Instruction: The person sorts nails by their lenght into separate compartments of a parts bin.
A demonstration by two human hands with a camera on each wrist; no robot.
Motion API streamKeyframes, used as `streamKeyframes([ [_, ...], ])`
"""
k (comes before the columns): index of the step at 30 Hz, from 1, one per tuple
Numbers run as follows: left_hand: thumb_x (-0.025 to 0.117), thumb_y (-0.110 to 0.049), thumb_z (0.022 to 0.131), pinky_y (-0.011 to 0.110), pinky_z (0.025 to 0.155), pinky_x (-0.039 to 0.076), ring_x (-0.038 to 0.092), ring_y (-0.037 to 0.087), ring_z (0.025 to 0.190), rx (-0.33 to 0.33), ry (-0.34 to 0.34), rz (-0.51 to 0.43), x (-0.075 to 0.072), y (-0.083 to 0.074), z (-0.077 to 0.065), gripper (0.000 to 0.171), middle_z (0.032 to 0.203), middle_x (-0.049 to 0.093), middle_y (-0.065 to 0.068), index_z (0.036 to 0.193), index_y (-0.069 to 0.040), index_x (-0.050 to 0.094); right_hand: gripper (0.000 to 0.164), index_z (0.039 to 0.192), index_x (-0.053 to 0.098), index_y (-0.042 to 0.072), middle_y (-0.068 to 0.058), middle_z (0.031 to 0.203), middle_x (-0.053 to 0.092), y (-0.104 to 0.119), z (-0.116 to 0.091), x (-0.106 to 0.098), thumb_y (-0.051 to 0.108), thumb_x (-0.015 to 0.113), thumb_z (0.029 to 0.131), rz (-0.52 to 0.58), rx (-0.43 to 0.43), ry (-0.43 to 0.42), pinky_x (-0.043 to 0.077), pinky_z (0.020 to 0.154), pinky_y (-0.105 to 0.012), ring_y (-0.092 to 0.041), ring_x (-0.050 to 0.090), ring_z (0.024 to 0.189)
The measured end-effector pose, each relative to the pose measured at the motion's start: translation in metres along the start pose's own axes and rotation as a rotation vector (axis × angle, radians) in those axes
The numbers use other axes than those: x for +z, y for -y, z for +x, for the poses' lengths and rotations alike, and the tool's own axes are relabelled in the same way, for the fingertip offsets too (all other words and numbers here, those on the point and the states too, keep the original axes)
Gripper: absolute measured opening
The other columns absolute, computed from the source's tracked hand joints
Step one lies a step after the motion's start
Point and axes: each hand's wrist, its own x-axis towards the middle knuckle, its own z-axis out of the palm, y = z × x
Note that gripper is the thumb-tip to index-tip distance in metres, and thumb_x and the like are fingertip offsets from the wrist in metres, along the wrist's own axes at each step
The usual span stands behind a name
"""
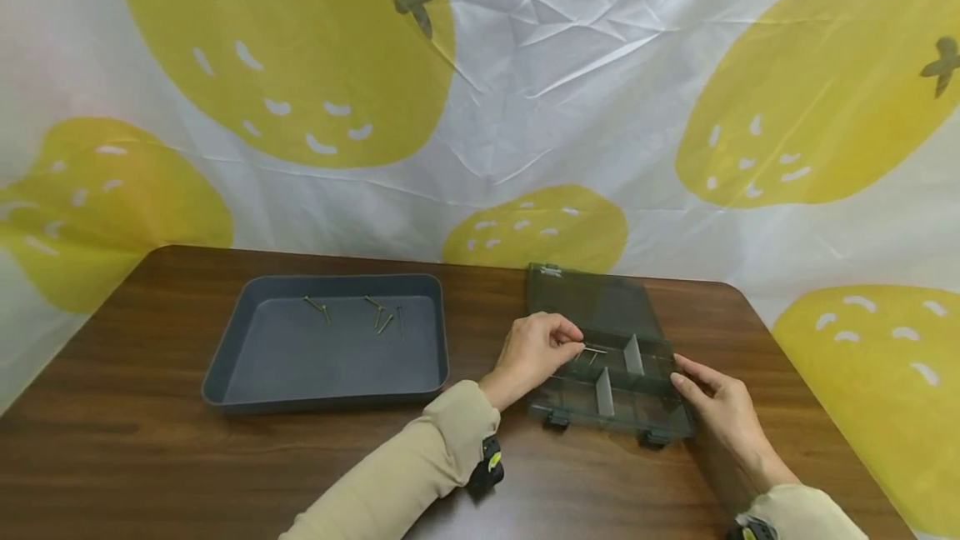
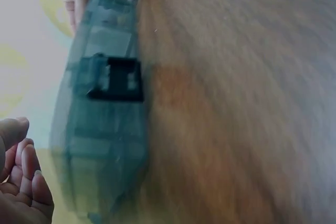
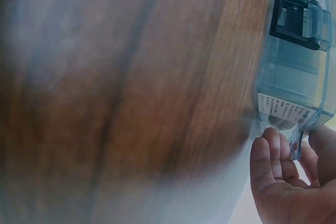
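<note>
A see-through grey compartment box lies with its lid folded back. My left hand is over its back left compartment, and the thumb and forefinger pinch a thin brass-coloured screw. Another screw lies just below it, inside the compartment. In the left wrist view the curled fingers of that hand show beside the box, with the screw out of sight. At the box's right side my right hand grips the edge, thumb on top and fingers against the labelled end wall.
A dark grey tray stands to the left, with several thin screws scattered in its back half. Pale dividers split the box. Two black latches stick out at its front. A patterned cloth hangs behind the wooden table.
</note>
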Motion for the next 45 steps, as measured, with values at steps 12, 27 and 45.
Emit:
streamKeyframes([
  [12, 0.073, -0.020, 0.081, 0.020, 0.062, 0.046, 0.061, 0.008, 0.069, -0.075, -0.082, -0.021, -0.055, 0.019, -0.013, 0.007, 0.080, 0.069, -0.002, 0.086, -0.015, 0.072, 0.044, 0.128, 0.052, -0.007, -0.029, 0.125, 0.054, -0.005, -0.003, -0.003, 0.021, 0.056, 0.095, -0.023, 0.014, 0.003, 0.040, 0.071, -0.002, 0.025, 0.040, 0.092],
  [27, 0.074, -0.021, 0.081, 0.029, 0.064, 0.050, 0.065, 0.016, 0.072, -0.258, -0.214, 0.075, -0.119, 0.067, -0.032, 0.013, 0.081, 0.071, 0.003, 0.089, -0.011, 0.072, 0.044, 0.127, 0.053, -0.007, -0.029, 0.124, 0.055, -0.004, -0.003, -0.002, 0.022, 0.056, 0.095, -0.038, 0.009, 0.004, 0.040, 0.070, -0.002, 0.027, 0.038, 0.091],
  [45, 0.073, -0.017, 0.080, 0.038, 0.077, 0.049, 0.068, 0.024, 0.082, -0.391, -0.161, 0.181, -0.143, 0.110, -0.047, 0.021, 0.086, 0.073, 0.010, 0.094, -0.002, 0.071, 0.045, 0.129, 0.052, -0.007, -0.029, 0.127, 0.052, 0.001, -0.001, -0.001, 0.023, 0.055, 0.096, -0.026, 0.008, 0.019, 0.040, 0.070, -0.002, 0.027, 0.037, 0.091],
])
